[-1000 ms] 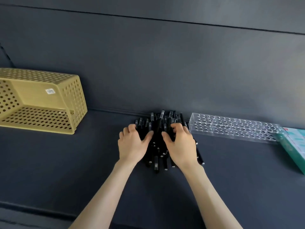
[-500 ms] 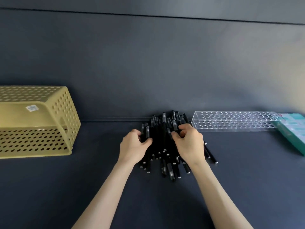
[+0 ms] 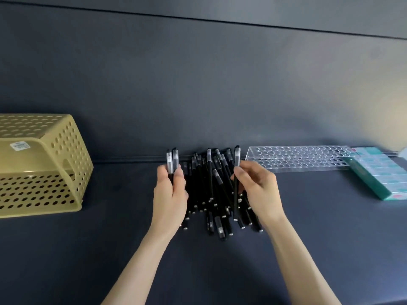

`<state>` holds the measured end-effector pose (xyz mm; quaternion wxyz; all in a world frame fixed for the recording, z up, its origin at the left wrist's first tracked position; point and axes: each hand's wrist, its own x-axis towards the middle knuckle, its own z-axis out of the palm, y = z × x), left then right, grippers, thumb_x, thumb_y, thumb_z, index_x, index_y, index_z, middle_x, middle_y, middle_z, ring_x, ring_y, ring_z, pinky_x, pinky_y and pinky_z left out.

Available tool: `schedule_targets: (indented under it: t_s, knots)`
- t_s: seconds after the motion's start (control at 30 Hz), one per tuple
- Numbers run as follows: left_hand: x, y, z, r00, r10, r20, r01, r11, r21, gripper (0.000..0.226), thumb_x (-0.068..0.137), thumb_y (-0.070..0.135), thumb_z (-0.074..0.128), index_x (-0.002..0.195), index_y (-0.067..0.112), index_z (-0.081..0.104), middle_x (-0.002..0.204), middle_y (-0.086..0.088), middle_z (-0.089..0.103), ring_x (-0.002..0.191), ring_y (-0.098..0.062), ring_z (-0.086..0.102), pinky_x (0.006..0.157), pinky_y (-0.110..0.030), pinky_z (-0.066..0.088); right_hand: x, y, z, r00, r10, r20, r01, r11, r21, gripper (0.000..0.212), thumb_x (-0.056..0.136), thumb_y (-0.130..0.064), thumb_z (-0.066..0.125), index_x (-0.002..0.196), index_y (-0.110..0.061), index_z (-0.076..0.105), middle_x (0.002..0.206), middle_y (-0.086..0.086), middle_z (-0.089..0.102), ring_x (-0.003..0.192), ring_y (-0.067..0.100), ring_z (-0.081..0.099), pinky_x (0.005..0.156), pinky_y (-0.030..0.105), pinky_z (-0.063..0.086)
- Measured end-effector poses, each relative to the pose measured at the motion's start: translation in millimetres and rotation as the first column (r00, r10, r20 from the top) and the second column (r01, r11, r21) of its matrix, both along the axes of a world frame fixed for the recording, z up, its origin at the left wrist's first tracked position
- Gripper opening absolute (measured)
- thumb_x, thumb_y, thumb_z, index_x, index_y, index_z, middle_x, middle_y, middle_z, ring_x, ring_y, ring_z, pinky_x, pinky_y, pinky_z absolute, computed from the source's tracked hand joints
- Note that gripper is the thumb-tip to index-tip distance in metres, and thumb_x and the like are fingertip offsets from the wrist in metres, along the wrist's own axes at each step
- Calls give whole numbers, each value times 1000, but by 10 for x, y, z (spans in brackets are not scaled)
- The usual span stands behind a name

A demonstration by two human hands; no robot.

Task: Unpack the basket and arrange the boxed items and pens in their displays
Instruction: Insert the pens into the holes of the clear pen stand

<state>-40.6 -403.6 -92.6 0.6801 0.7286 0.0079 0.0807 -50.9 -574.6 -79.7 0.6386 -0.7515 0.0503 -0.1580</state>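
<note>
Centre: loose heap of black pens [image 3: 209,190], lying mostly front to back on the dark tabletop [image 3: 88,249], far ends close to the grey wall panel [image 3: 198,84].

Left of heap: left hand [image 3: 170,194], thumb and fingers pinched on two pens [image 3: 171,160], both held nearly upright with their clear-capped ends above the fingertips.

Right of heap: right hand [image 3: 257,188], fingertips clamped on a single pen [image 3: 236,159], likewise upright, cap end up, lower end reaching down among the heaped pens (contact with them cannot be told).

Hands apart, one at each side of the heap, forearms entering from the lower edge.

Far right, along the wall: clear acrylic pen rack [image 3: 297,158] with rows of round holes, no pens standing in it; just beyond its right end, a row of teal boxes [image 3: 378,172] laid side by side, touching one another.

Far left, well apart from the pens: yellow perforated basket [image 3: 44,164], tipped on its side, a white sticker [image 3: 19,146] on its solid face.
</note>
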Motion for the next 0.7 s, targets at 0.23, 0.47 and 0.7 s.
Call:
schedule_targets:
  t_s: [0.23,0.47,0.7]
  knots:
    - [-340,-720,151,923,-381,-54,376,923,-86,24,83,30,71,64,23,58,45,16,41,36,-1,35,39,-8,27,-170,-522,221,982,174,74,-189,897,400,21,90,4,52,105,-11,54,79,9,70,72,23,66,65,26,53]
    - [-408,-1585,120,955,-295,-24,296,954,39,32,74,28,78,59,14,53,46,9,46,41,-7,42,42,-15,34,-240,-1390,273,979,180,95,-201,930,309,11,90,-7,58,99,-10,53,79,5,69,79,22,68,68,29,55]
    - [-353,-2036,46,999,-49,-11,48,991,-123,43,93,33,56,83,-7,42,51,8,30,42,-8,27,39,-18,24,10,-1857,363,977,107,186,-124,989,78,23,90,-4,58,108,-16,52,79,3,69,75,15,69,66,24,55]
